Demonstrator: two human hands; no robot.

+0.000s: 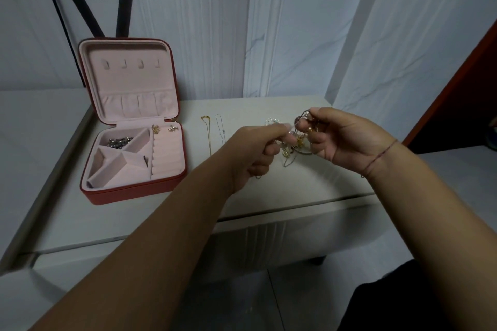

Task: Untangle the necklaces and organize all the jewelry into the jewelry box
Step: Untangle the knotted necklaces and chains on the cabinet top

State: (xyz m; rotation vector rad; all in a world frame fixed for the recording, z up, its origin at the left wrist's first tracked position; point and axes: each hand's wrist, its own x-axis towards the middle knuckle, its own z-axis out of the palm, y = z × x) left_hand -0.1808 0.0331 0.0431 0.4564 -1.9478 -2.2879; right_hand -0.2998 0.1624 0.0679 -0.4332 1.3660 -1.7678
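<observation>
White draped cloth backs a pale worktop, with a red, pink-velvet-lined jewelry box open at left. Just above the worktop, left hand and right hand, fingers curled, pinch a knotted clump of thin gold and silver necklaces. Tugging hard could tighten the knot or snap links.

Both hands pinch tangled necklaces beside the open jewelry box.

Tangled chains partly hidden between hands; individual necklaces indistinguishable.
</observation>
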